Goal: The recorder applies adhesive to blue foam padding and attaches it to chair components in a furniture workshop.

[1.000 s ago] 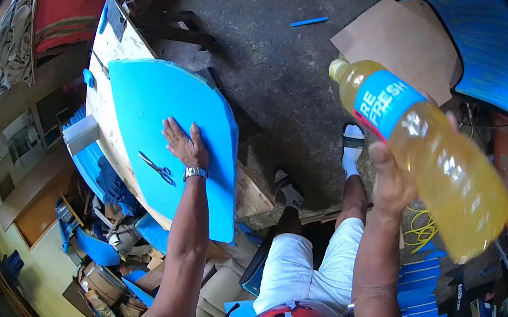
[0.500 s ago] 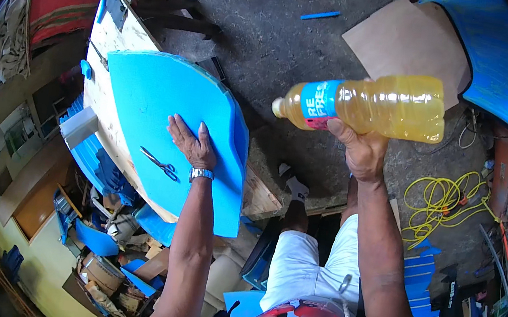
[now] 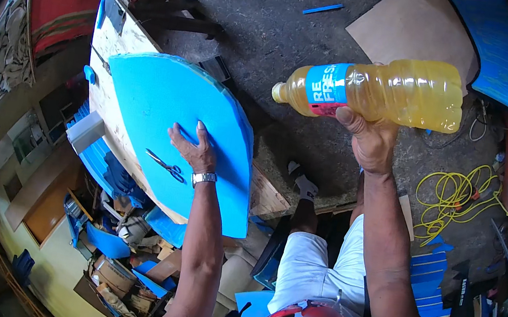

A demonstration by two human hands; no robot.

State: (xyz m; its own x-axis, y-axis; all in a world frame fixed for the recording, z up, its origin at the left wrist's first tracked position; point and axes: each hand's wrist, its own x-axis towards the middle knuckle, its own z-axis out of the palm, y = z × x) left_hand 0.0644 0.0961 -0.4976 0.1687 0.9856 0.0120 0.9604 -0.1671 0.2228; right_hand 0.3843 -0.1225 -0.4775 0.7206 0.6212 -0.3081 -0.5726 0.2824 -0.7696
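Gripped in my right hand (image 3: 371, 141) is a clear plastic bottle (image 3: 401, 94) of yellowish liquid with a blue and red label. It is held up almost level, its narrow neck pointing left and its base to the right. My left hand (image 3: 196, 150) lies with spread fingers on a bright blue curved sheet (image 3: 165, 103), which looks like foam. A pair of dark scissors (image 3: 166, 166) rests on that sheet, just left of my left wrist. Under the sheet is a wooden board (image 3: 105, 39), its pale surface showing along the left side and lower right.
A brown flat sheet (image 3: 412, 29) and a large blue panel (image 3: 507, 56) lie at the far right. A coiled yellow cord (image 3: 451, 205) is on the floor at right. Scrap and offcuts (image 3: 119, 275) are piled at lower left. A blue strip (image 3: 323, 8) lies on the floor.
The bottle has shifted slightly right and up within my right hand's grip, now appearing larger. My left hand stays on the blue sheet, its fingers a little more bent. The whole view has shifted slightly.
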